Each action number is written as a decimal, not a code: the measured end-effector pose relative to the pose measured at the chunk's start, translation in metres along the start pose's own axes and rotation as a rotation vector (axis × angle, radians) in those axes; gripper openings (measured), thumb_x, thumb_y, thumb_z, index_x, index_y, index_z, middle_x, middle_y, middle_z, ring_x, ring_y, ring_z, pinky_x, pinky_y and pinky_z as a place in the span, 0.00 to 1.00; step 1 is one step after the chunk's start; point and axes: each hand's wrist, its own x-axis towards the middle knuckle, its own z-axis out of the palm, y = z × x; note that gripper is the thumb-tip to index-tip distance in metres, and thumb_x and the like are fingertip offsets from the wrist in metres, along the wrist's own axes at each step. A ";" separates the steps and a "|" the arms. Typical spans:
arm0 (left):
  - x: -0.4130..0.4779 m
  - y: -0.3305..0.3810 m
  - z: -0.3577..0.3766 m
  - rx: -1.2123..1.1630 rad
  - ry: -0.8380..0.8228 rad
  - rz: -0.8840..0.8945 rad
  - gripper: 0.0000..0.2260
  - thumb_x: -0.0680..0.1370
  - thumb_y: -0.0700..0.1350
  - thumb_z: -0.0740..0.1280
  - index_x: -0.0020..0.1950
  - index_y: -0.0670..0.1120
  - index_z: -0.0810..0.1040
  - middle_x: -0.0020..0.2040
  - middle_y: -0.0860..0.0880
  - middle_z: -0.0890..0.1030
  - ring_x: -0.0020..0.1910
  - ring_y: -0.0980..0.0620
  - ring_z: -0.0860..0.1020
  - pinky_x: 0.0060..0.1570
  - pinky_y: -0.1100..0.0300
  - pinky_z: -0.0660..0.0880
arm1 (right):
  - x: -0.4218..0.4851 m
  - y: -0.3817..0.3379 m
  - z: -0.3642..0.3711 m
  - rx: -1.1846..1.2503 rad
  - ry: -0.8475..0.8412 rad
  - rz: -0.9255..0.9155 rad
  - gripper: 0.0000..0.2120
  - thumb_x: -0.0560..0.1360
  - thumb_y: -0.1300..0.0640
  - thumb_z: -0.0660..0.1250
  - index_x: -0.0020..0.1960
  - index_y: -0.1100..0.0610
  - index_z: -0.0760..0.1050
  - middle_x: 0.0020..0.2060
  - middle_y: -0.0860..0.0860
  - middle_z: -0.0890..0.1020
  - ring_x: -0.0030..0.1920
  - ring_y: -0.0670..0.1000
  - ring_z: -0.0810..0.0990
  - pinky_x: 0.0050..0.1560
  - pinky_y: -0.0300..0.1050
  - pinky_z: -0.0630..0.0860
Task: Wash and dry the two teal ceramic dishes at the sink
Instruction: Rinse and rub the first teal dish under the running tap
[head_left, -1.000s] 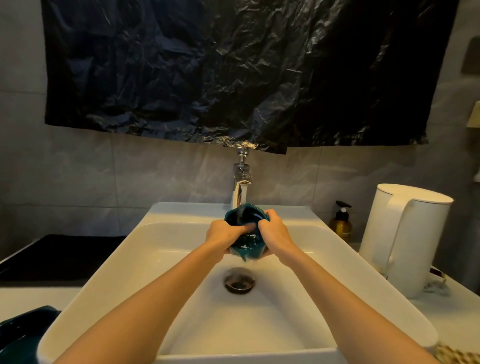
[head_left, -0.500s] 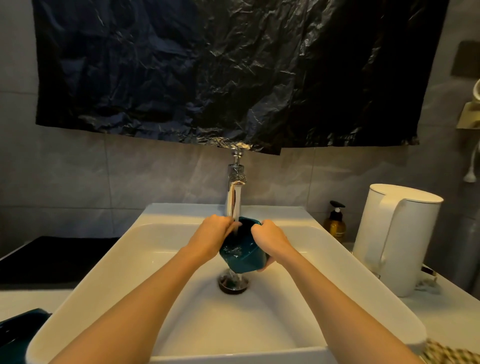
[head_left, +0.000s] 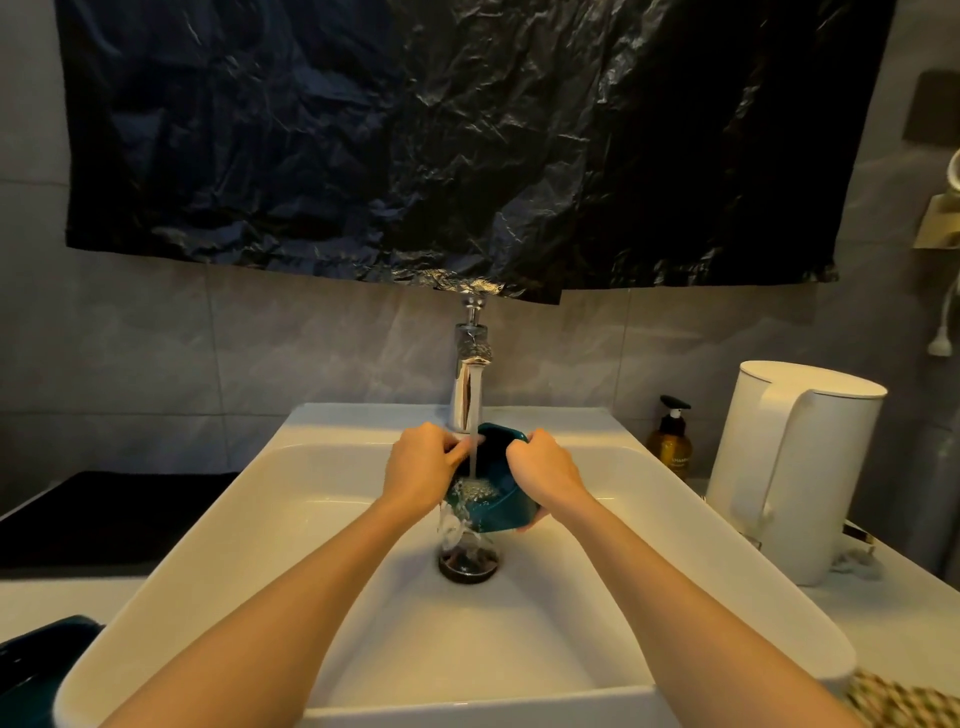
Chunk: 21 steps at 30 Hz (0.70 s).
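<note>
Looks like a home bathroom: white basin (head_left: 363, 422), chrome tap (head_left: 464, 397), grey tiled wall (head_left: 249, 338), pump bottle (head_left: 674, 449) (plus a white kettle (head_left: 815, 467) on the counter (head_left: 896, 616)).

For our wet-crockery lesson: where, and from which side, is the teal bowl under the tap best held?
Grip the teal bowl by opposite rim edges, left hand from the left, right hand from the right. It is tilted and wet under the tap, so one hand might slip.
</note>
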 end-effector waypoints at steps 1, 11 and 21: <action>-0.001 0.002 0.001 -0.101 -0.067 -0.086 0.14 0.78 0.53 0.63 0.44 0.44 0.79 0.39 0.45 0.80 0.37 0.48 0.78 0.37 0.58 0.75 | 0.000 0.000 -0.002 0.004 0.035 -0.001 0.15 0.78 0.54 0.55 0.63 0.58 0.66 0.57 0.58 0.76 0.51 0.56 0.74 0.44 0.45 0.72; -0.005 0.022 0.013 -0.850 -0.417 -0.411 0.06 0.80 0.37 0.59 0.57 0.39 0.71 0.53 0.41 0.78 0.50 0.48 0.78 0.46 0.58 0.77 | 0.003 0.006 -0.004 0.236 0.402 -0.200 0.09 0.78 0.60 0.57 0.55 0.49 0.60 0.47 0.54 0.76 0.46 0.55 0.76 0.48 0.57 0.79; 0.001 0.007 0.003 -0.603 -0.023 -0.322 0.07 0.79 0.36 0.59 0.46 0.42 0.76 0.46 0.41 0.79 0.47 0.44 0.79 0.43 0.54 0.79 | 0.000 -0.001 0.016 0.399 0.142 -0.369 0.18 0.75 0.66 0.57 0.61 0.50 0.58 0.56 0.54 0.74 0.53 0.53 0.75 0.55 0.52 0.77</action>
